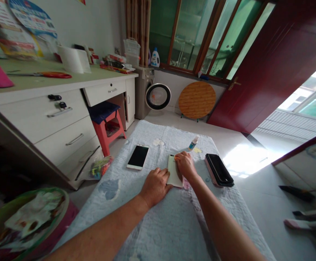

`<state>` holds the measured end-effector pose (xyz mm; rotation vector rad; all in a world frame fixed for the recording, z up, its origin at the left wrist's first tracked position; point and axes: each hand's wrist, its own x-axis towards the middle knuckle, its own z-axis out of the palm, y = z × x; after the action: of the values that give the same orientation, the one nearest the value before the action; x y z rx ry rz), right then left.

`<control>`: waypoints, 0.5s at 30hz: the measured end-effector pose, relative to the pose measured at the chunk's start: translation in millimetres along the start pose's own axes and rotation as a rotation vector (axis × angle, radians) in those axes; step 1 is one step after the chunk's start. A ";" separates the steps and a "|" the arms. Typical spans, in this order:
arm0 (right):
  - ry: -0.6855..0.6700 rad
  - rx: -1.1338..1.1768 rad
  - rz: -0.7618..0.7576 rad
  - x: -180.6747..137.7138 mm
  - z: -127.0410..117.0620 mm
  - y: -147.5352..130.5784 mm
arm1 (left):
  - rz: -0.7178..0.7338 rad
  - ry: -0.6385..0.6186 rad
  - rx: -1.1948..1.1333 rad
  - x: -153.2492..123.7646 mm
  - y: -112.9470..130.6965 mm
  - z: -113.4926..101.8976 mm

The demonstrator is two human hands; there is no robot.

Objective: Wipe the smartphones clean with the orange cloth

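Observation:
A pale smartphone [174,175] lies back up on the cloth-covered table, its camera at the top left corner. My left hand [155,185] grips its left edge, fingers curled and thumb by the lower corner. Over the upper right of the phone's back, my right hand [185,165] presses down with closed fingers. A bit of something orange [177,158] shows at those fingertips; its kind is mostly hidden. To the left, a white smartphone [138,157] rests with its dark screen up. A small spray bottle [193,143] stands beyond my right hand.
On the right of the table lies a stack of dark phones [219,170]. A light blue quilted cloth [158,224] covers the tabletop. Left of it stand a full waste bin [65,203], a red stool [107,134] and a white desk [46,123].

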<state>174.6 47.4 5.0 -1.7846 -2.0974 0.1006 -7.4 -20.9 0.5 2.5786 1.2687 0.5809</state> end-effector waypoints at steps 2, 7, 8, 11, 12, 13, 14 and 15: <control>0.002 0.019 -0.056 -3.0 2.0 -7.4 | -0.005 -0.005 0.000 0.1 0.0 -0.3; -0.046 0.048 -0.203 -21.0 -2.3 -23.6 | -0.011 -0.023 -0.015 -0.5 1.6 -4.2; -0.061 0.052 -0.239 -23.9 -4.0 -24.9 | -0.009 -0.025 -0.021 -0.6 2.0 -5.1; -0.084 0.055 -0.272 -24.4 -6.5 -24.2 | -0.005 -0.028 -0.025 -0.8 2.7 -5.7; -0.079 0.054 -0.258 -21.6 -6.2 -22.8 | -0.006 -0.029 -0.020 -0.7 2.5 -4.9; -0.073 0.051 -0.241 -17.6 -5.2 -21.2 | -0.008 -0.027 -0.014 -0.7 2.2 -3.8; -0.065 0.046 -0.225 -12.7 -3.8 -19.6 | -0.010 -0.024 -0.010 -0.8 1.6 -2.4; -0.057 0.038 -0.210 -7.5 -2.1 -18.2 | -0.013 -0.020 -0.007 -0.8 1.0 -1.1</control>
<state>159.1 36.3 10.6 -1.5462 -2.2940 0.1345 -7.6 -22.1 1.6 2.5618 1.2734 0.5553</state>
